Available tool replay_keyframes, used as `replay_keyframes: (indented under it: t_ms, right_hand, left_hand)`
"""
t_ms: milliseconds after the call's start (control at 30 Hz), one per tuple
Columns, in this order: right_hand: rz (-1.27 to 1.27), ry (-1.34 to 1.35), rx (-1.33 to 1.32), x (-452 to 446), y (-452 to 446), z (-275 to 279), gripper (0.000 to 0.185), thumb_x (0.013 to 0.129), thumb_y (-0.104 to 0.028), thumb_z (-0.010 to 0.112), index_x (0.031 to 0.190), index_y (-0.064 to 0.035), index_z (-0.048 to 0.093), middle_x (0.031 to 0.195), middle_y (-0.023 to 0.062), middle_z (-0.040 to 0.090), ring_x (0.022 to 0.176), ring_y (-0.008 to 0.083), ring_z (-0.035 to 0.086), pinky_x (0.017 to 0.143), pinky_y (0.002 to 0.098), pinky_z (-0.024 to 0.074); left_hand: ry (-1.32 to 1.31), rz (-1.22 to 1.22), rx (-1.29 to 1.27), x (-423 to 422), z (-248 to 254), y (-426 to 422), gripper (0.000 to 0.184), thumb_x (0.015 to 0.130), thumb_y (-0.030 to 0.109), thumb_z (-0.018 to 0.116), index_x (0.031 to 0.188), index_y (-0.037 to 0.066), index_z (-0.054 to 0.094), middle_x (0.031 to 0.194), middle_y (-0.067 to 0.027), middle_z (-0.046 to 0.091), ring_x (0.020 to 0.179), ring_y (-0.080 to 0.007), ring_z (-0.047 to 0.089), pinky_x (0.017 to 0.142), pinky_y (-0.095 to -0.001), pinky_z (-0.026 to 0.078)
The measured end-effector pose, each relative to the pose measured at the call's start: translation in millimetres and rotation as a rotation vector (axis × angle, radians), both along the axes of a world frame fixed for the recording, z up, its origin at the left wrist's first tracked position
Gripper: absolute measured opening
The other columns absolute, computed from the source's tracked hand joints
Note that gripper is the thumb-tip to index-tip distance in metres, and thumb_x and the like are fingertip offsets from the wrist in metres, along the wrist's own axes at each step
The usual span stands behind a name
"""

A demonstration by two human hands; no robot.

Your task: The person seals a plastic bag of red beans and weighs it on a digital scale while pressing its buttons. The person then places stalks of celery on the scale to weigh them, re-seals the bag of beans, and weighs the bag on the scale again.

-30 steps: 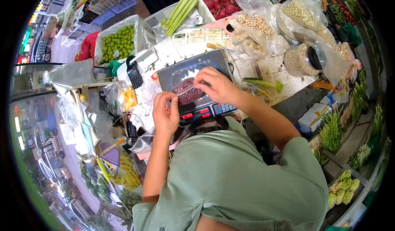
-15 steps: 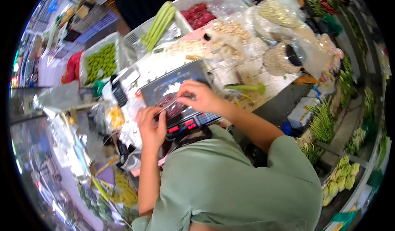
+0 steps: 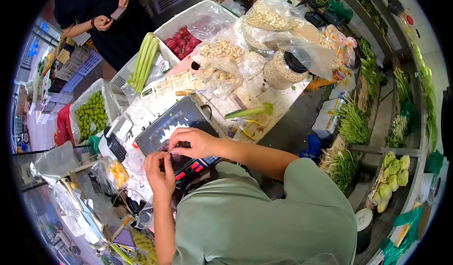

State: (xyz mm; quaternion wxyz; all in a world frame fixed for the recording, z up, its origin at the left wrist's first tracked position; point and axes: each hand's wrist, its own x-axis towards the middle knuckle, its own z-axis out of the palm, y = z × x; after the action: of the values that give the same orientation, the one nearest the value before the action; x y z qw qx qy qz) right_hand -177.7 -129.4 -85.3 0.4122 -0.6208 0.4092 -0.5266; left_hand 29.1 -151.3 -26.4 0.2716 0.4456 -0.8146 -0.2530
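Note:
My left hand [image 3: 159, 171] and my right hand [image 3: 189, 143] meet over the front of a dark scale [image 3: 160, 128] with lit red digits. The fingertips of both pinch the edge of a clear bag [image 3: 175, 157] with dark purplish-red contents, which lies on the scale, mostly hidden by my fingers. A green stalk [image 3: 249, 111] lies on the papered table [image 3: 278, 106] to the right of the scale. Left of the scale is a black phone-like device [image 3: 116, 147].
Behind the table a person [image 3: 101, 21] holds a phone. Around the back are a bin of green fruit [image 3: 92, 116], celery [image 3: 144, 64], red fruit [image 3: 181, 43], bags of pale bulbs [image 3: 269, 15] and a large jar [image 3: 283, 70]. Vegetable shelves [image 3: 384, 109] stand at the right.
The view has swung to the right, so the scale and hands sit lower and further left. More of the person behind the table shows. My hands have come closer together at the bag.

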Motion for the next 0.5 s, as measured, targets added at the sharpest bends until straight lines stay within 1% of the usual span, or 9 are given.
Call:
replay_keyframes:
  t_ms: [67,100,167,267,367,400,433,467,500]
  right_hand:
    - [-0.015,0.054,0.011,0.0,-2.8,0.8,0.014,0.093,-0.011,0.079,0.103,-0.0035,0.073,0.107,0.0107,0.070,0.098,0.0254,0.070,0.088,0.0361,0.0567]
    - [-0.033,0.090,-0.050,2.6,-6.5,-8.7,0.014,0.092,-0.010,0.080,0.103,-0.0036,0.074,0.105,0.0109,0.070,0.098,0.0252,0.070,0.088,0.0358,0.0565]
    - [-0.047,0.034,-0.057,2.2,-2.2,-10.4,0.013,0.093,-0.013,0.078,0.099,-0.0031,0.073,0.104,0.0112,0.070,0.096,0.0281,0.070,0.084,0.0366,0.0562]
    - [-0.064,0.011,-0.010,1.2,-2.1,3.3,0.013,0.092,-0.014,0.079,0.099,-0.0034,0.074,0.102,0.0101,0.070,0.094,0.0260,0.070,0.083,0.0366,0.0564]
    - [0.063,-0.010,0.021,-9.6,-5.1,6.2,0.016,0.093,-0.015,0.078,0.102,-0.0024,0.074,0.101,0.0106,0.071,0.091,0.0267,0.070,0.082,0.0362,0.0563]
    - [0.137,-0.007,0.066,-18.0,-9.5,1.6,0.017,0.093,-0.016,0.079,0.103,-0.0027,0.075,0.101,0.0110,0.072,0.092,0.0256,0.071,0.084,0.0351,0.0564]
    - [0.072,0.074,0.007,-29.8,-12.7,-2.4,0.018,0.093,-0.017,0.080,0.104,-0.0037,0.076,0.102,0.0101,0.074,0.094,0.0225,0.071,0.086,0.0340,0.0564]
    - [-0.045,0.061,0.106,-43.1,-15.7,-12.1,0.020,0.094,-0.021,0.081,0.105,-0.0051,0.077,0.102,0.0080,0.076,0.096,0.0189,0.071,0.088,0.0335,0.0561]
    - [-0.149,-0.020,0.249,-63.3,-23.7,-36.3,0.023,0.096,-0.025,0.080,0.107,-0.0053,0.078,0.101,0.0076,0.077,0.096,0.0168,0.071,0.087,0.0334,0.0560]
  left_hand:
    - [0.052,0.030,0.020,3.1,-8.0,1.4,0.004,0.096,0.006,0.068,0.099,0.002,0.067,0.099,-0.0157,0.067,0.095,-0.0366,0.064,0.090,-0.0442,0.047]
    - [0.047,0.005,-0.020,2.0,-2.8,1.1,0.004,0.098,0.004,0.066,0.097,0.000,0.065,0.099,-0.0173,0.066,0.096,-0.0358,0.063,0.089,-0.0422,0.049]
    - [0.005,-0.005,-0.023,2.2,2.2,3.5,0.004,0.097,0.004,0.067,0.097,0.001,0.065,0.099,-0.0171,0.067,0.096,-0.0362,0.063,0.090,-0.0428,0.049]
    - [0.014,-0.039,-0.043,-1.2,0.5,-1.9,0.008,0.095,0.005,0.071,0.101,0.001,0.066,0.101,-0.0160,0.068,0.098,-0.0354,0.064,0.092,-0.0433,0.049]
    - [0.002,-0.059,-0.044,-6.0,5.9,2.3,0.011,0.095,0.006,0.074,0.102,0.001,0.068,0.102,-0.0160,0.069,0.099,-0.0350,0.065,0.092,-0.0423,0.049]
    - [0.004,-0.051,-0.031,-5.7,2.5,2.4,0.010,0.095,0.006,0.074,0.101,0.001,0.068,0.102,-0.0157,0.069,0.098,-0.0347,0.065,0.091,-0.0419,0.049]
    - [0.005,-0.046,-0.016,-5.7,1.0,2.5,0.009,0.095,0.006,0.074,0.100,0.001,0.069,0.102,-0.0155,0.069,0.098,-0.0345,0.065,0.091,-0.0414,0.050]
    - [0.003,-0.040,-0.020,-6.4,0.7,2.1,0.007,0.095,0.007,0.074,0.098,0.002,0.070,0.101,-0.0151,0.069,0.097,-0.0340,0.065,0.090,-0.0408,0.050]
    - [0.003,-0.038,-0.019,-6.2,0.0,0.7,0.007,0.095,0.007,0.074,0.098,0.002,0.070,0.101,-0.0151,0.069,0.097,-0.0340,0.065,0.090,-0.0408,0.050]
